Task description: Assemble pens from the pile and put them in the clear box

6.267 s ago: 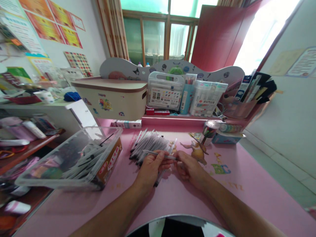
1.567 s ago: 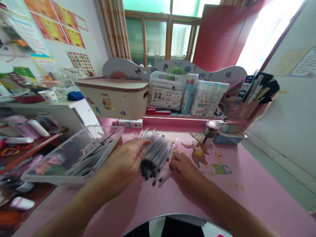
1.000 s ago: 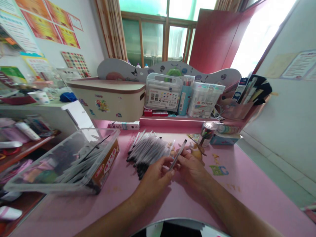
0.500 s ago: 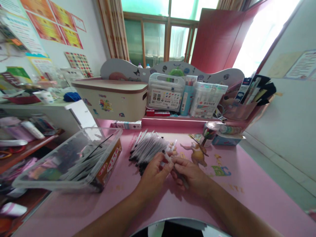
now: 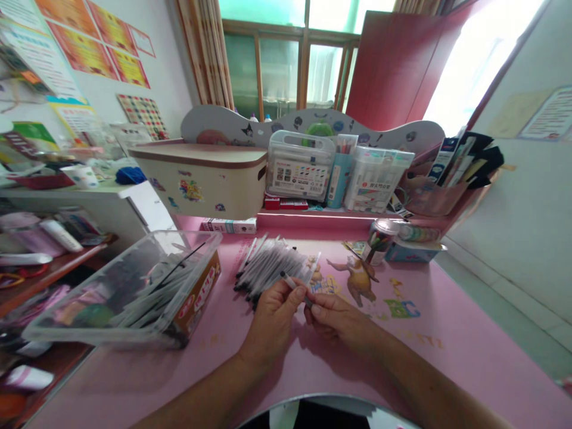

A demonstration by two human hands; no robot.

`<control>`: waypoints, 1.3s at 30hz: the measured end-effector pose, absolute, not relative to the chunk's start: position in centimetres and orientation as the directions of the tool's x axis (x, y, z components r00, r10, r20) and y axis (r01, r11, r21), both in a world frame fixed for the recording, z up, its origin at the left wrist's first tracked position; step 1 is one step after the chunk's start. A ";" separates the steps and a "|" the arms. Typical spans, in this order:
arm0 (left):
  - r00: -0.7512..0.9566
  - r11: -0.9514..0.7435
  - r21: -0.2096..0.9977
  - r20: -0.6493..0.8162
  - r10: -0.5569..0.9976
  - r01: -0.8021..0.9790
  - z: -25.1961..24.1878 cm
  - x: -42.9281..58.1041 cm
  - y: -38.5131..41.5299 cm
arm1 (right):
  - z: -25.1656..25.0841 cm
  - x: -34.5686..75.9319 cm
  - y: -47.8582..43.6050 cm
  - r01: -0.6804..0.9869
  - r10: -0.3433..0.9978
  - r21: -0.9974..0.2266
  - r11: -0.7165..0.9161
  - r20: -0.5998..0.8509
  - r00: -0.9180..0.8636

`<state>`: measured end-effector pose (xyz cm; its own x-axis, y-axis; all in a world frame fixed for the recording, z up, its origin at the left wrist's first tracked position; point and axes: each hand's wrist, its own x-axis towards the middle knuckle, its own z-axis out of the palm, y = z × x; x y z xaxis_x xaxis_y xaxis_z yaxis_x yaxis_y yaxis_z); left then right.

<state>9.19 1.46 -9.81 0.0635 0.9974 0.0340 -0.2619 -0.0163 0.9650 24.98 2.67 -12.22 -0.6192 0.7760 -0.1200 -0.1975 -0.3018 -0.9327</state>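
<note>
In front of me, over the pink desk, both hands meet on a slim translucent pen (image 5: 292, 283) with a black end pointing up and left. My left hand (image 5: 274, 313) pinches its barrel between thumb and fingers. Closed around its lower, darker end is my right hand (image 5: 342, 319), whose fingers hide most of that part. Just beyond my left hand lies a pile of similar pens (image 5: 272, 265), black ends mostly toward me. More long, pale pens (image 5: 152, 298) fill a clear plastic box (image 5: 111, 336) on the left.
A shelf along the back holds a lidded beige bin (image 5: 201, 185), marker cases (image 5: 301, 167) and a pink pen holder (image 5: 429, 196). A clear jar (image 5: 379, 241) stands at the right by a blue box (image 5: 413, 251). Cluttered shelves (image 5: 58, 262) flank the desk (image 5: 447, 363).
My left hand and the pen's black end have shifted slightly left. My right hand has turned, and the dark length that showed below its fingers is out of sight.
</note>
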 end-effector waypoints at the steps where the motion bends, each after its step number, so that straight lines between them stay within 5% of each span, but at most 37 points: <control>1: 0.076 -0.005 0.964 0.026 0.997 -0.266 -9.7 9.2 1.4 | -12.2 25.0 2.7 -0.208 0.769 -0.924 -0.320 -0.125 -0.627; 14: 0.091 0.078 0.950 -0.053 0.994 -0.301 -10.0 7.8 2.4 | -13.1 25.5 2.8 -0.045 0.784 -0.948 -0.315 -0.233 -0.575; 23: 0.500 0.335 0.920 -0.196 0.843 -0.203 -10.8 8.2 2.3 | -12.8 25.6 4.2 -0.129 0.920 -0.947 -0.294 -0.244 -0.306; 32: 0.523 0.398 0.875 -0.210 0.826 -0.277 -11.6 8.1 2.5 | -13.3 25.7 4.0 -0.101 0.921 -0.964 -0.245 -0.199 -0.336; 35: 0.432 0.316 0.873 -0.139 0.891 -0.372 -11.4 8.0 2.2 | -13.3 25.5 4.3 -0.168 0.907 -0.919 -0.356 -0.297 -0.297; 39: 0.295 0.052 0.983 0.002 0.955 -0.174 -10.6 8.0 1.8 | -13.2 25.5 4.6 -0.213 0.872 -0.860 -0.464 -0.401 -0.280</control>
